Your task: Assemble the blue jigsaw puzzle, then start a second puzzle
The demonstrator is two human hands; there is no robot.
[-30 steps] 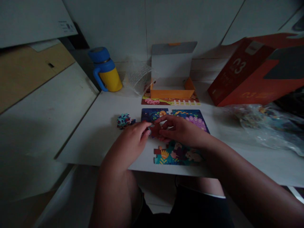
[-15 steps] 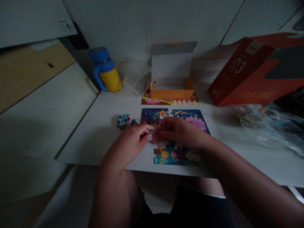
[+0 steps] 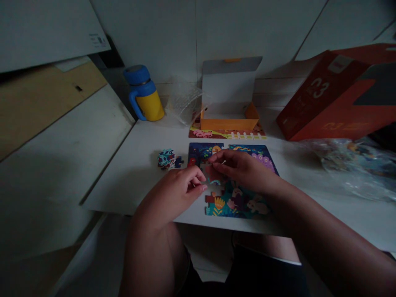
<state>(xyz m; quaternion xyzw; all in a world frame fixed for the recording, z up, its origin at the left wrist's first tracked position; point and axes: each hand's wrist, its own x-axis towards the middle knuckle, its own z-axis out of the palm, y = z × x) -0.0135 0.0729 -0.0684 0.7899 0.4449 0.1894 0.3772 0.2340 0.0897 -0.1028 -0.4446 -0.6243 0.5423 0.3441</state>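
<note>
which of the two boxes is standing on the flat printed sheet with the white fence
The small orange cardboard box with its lid raised, just beyond the colourful jigsaw puzzle. The larger red cardboard box stands off the printed sheet, farther right.

Extends left arm [image 3: 147, 231] and right arm [image 3: 321, 227] forward from either side, converging without touching. Angles left hand [image 3: 179, 187] inward, with fingers curled and thumb slightly apart. Holds right hand [image 3: 243, 169] level, with fingers bent near the thumb.

dim light, dark corners, soft shadows
</note>
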